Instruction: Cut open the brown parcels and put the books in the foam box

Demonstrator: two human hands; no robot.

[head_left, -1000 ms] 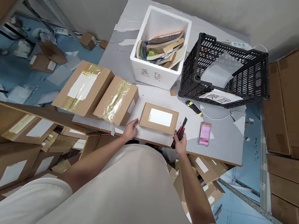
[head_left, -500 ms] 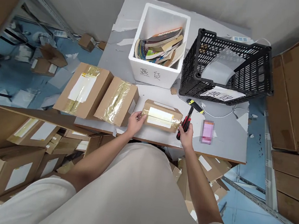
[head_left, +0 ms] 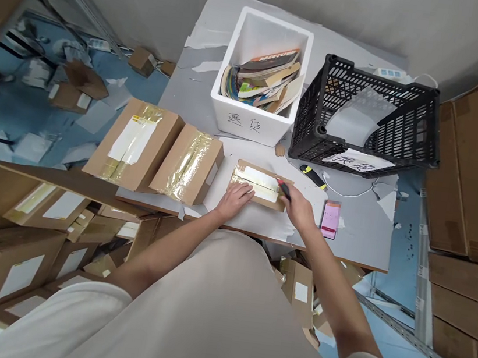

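Note:
A small taped cardboard box [head_left: 263, 198] with a white label lies on the table in front of me. My left hand [head_left: 235, 200] rests on its near left part, fingers laid fairly flat over the top. In my right hand [head_left: 299, 209], closed round the handle, is a red and black utility knife [head_left: 284, 188]. The knife's front end is over the right end of the label and tape; the blade itself is too small to make out. Right of that hand lies a phone [head_left: 330, 219] with a pink screen. Behind it is a yellow and black cutter [head_left: 313, 176].
Two larger taped boxes, a middle one [head_left: 189, 163] and a left one [head_left: 133, 144], stand on the left. A white foam bin [head_left: 253, 123] of books and a black crate [head_left: 363, 151] stand behind. More parcels [head_left: 21, 274] fill a big carton below left.
My right hand has brought the knife up from beside the small box onto its top. The left hand has shifted from gripping the box's left end to lying over its front.

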